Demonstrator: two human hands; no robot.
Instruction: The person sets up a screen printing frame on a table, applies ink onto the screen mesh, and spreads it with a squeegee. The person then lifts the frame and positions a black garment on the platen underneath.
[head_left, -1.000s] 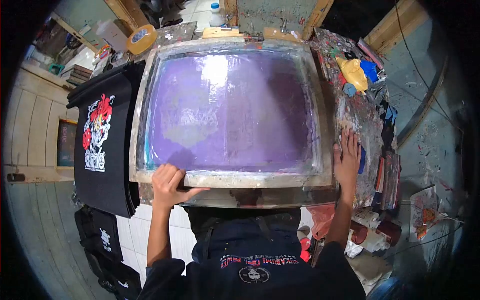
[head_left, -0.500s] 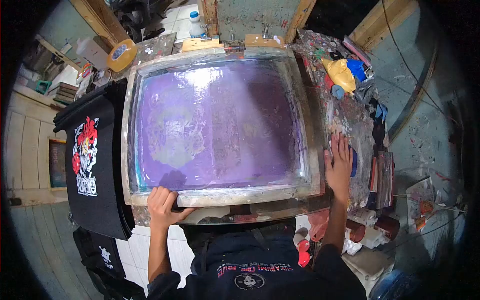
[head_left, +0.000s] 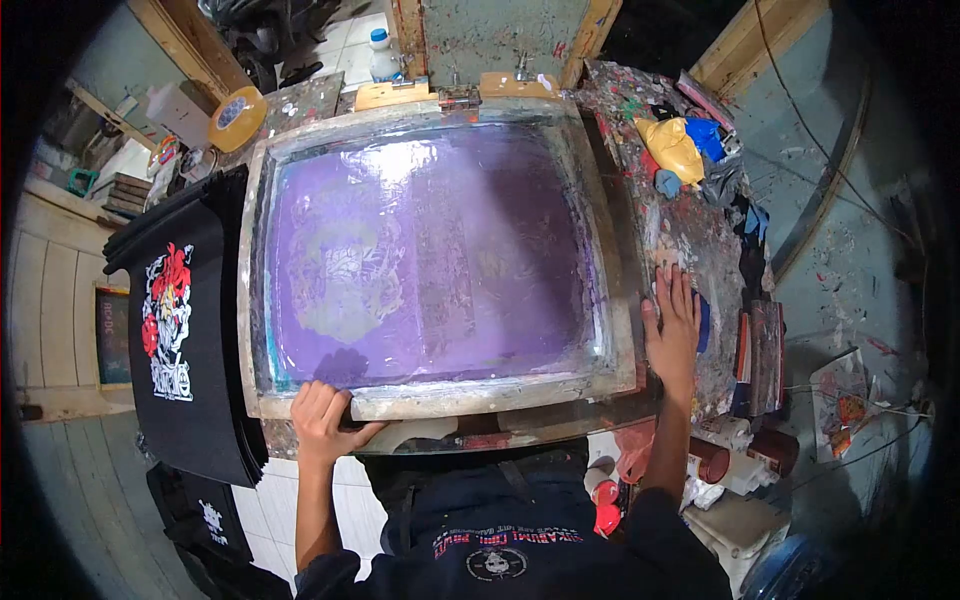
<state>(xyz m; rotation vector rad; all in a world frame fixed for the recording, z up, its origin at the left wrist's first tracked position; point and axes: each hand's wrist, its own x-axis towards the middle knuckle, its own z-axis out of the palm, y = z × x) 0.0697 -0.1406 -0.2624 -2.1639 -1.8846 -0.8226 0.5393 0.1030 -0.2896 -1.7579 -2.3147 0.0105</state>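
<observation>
A wooden-framed screen (head_left: 450, 395) with a purple mesh lies in front of me, hinged at its far edge. My left hand (head_left: 325, 420) is closed on the frame's near left edge, its fingers curled over the wood and the thumb along the front side. To the right of the frame, my right hand (head_left: 673, 325) lies flat on the paint-stained table (head_left: 715, 270), fingers spread slightly, beside a blue item (head_left: 704, 325) partly hidden by it. Two pale designs show in the mesh, the left one clearer.
Black shirts with a red and white print (head_left: 170, 325) hang in a stack at the left. A yellow bag (head_left: 670, 148) and blue cloths sit at the back right. Behind are a tape roll (head_left: 237, 118) and a bottle (head_left: 384, 58). Jars (head_left: 710, 462) stand low at the right.
The whole view has shifted slightly. Both hands keep the same places on the frame and the table.
</observation>
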